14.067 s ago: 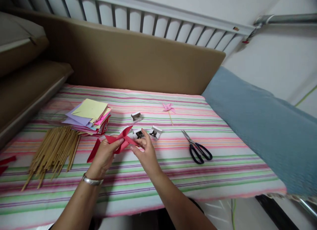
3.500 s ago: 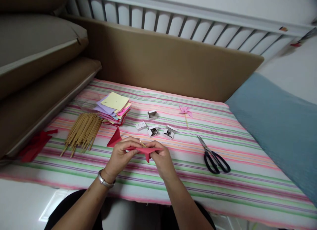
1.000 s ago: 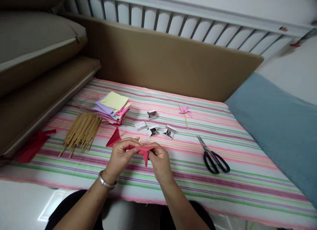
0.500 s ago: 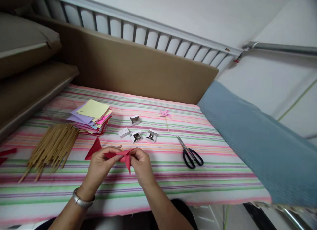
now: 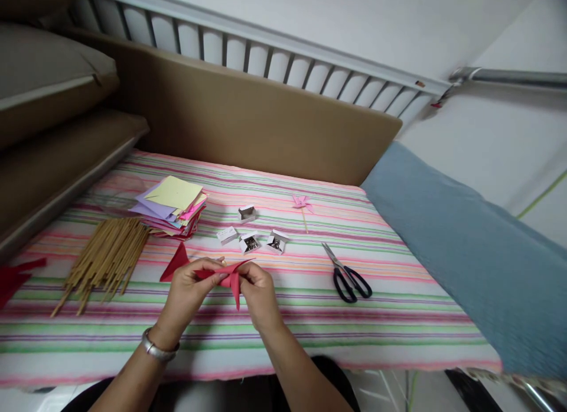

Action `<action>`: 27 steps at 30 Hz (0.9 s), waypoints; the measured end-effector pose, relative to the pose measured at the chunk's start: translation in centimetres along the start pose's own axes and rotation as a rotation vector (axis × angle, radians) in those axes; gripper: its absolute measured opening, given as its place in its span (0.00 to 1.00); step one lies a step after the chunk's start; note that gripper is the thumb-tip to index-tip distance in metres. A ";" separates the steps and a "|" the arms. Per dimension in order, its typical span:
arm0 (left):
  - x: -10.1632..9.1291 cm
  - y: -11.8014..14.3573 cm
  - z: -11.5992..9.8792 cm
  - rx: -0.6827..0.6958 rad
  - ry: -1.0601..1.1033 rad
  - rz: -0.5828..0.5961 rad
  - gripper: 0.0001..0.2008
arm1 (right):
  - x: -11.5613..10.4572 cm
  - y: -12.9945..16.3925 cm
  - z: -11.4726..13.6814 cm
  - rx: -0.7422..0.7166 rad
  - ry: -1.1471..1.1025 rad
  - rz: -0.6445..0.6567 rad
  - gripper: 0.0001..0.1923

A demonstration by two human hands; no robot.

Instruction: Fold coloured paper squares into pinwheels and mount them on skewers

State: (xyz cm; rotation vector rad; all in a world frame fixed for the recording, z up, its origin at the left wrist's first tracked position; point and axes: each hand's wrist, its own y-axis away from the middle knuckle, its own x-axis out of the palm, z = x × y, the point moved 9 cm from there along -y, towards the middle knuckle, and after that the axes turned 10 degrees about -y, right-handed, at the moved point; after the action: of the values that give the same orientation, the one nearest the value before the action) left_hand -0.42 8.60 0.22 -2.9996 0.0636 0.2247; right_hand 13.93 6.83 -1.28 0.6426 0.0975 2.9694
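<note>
A folded red paper pinwheel [image 5: 230,277] is held a little above the striped cloth [image 5: 310,305]. My left hand [image 5: 188,291] pinches its left side and my right hand [image 5: 259,291] pinches its right side. A thin wooden stick tip shows just above my left fingers. One red blade points down between my hands. A loose red paper piece [image 5: 174,263] lies flat just left of my left hand.
Bamboo sticks [image 5: 106,255] lie at the left, beside a stack of coloured paper squares [image 5: 172,208]. Small white boxes of pins [image 5: 261,242] sit beyond my hands. A finished pink pinwheel [image 5: 302,204] and black scissors [image 5: 349,276] lie to the right. A blue cushion [image 5: 465,246] borders the right.
My hands have kept hold of the red pinwheel with only small finger shifts. The camera view has swung to the right and back a little.
</note>
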 end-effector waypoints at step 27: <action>-0.3 3.6 0.6 -0.379 0.379 0.067 0.12 | -4.1 7.7 -3.2 0.124 0.464 0.066 0.08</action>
State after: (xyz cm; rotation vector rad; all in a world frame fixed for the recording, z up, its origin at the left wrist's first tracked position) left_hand -0.97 5.15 -0.81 -3.3747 0.1766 -0.3718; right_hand 15.66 -1.45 -5.17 -0.0472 0.3009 3.1319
